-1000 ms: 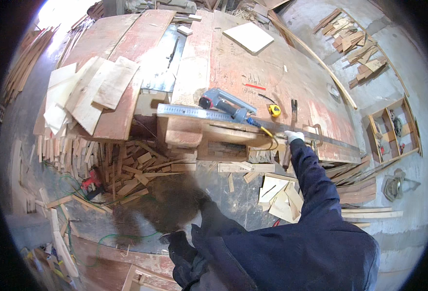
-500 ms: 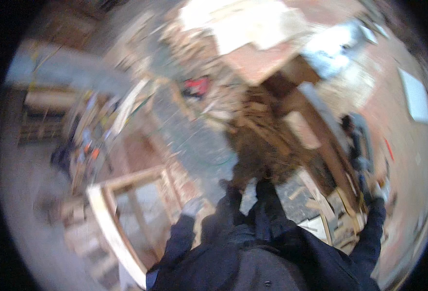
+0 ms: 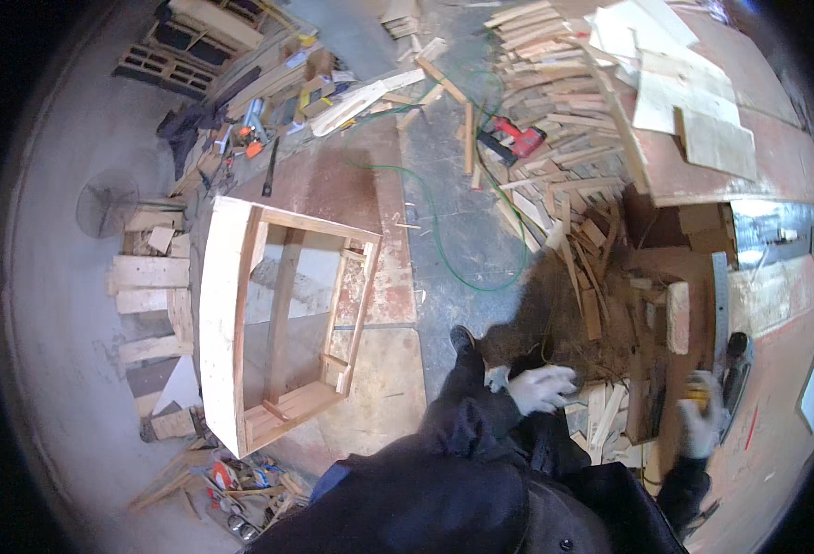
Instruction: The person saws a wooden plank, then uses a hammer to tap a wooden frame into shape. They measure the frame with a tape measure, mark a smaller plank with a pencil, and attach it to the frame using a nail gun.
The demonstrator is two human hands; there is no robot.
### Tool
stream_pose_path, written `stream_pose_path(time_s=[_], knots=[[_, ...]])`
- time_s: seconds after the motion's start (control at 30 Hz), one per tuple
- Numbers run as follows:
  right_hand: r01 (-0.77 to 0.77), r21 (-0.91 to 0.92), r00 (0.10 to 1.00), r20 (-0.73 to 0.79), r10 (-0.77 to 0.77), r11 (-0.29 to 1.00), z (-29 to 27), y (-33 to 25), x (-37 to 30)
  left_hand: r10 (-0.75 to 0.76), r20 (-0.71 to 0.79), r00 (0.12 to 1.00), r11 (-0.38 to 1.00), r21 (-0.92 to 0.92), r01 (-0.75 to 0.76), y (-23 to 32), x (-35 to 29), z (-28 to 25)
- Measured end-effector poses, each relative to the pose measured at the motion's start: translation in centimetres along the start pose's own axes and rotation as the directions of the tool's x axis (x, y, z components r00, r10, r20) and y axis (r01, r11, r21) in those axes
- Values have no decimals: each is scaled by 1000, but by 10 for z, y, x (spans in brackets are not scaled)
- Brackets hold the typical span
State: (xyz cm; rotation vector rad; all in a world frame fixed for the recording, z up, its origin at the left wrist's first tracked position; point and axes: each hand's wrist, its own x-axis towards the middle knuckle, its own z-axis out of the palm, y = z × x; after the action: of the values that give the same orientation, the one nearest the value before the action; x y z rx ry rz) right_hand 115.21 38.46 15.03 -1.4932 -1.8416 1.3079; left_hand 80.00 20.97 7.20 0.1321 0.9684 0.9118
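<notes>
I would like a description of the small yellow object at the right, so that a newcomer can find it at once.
Start from the large reddish workbench at the picture's right side. Near its edge, find the white-gloved right hand, just left of a dark power tool. The small yellow object it holds, probably a tape measure, differs by colour from both hand and tool.

Hands (image 3: 543,390) (image 3: 700,427) white-gloved; tape measure (image 3: 698,393) yellow; power tool (image 3: 521,139) red, black; hose (image 3: 437,226) green.
</notes>
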Motion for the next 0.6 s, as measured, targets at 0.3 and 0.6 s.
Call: stream_pose_path(time_s=[0.3,0.6], knots=[[521,-451,777,602,-184,725,298,-174,-41,-18,-51,999,891,-454,-7,25,-105,-66],[720,-218,556,750,-358,659,399,-198,-48,199,-262,944,834,-461,-303,21,-170,-138]])
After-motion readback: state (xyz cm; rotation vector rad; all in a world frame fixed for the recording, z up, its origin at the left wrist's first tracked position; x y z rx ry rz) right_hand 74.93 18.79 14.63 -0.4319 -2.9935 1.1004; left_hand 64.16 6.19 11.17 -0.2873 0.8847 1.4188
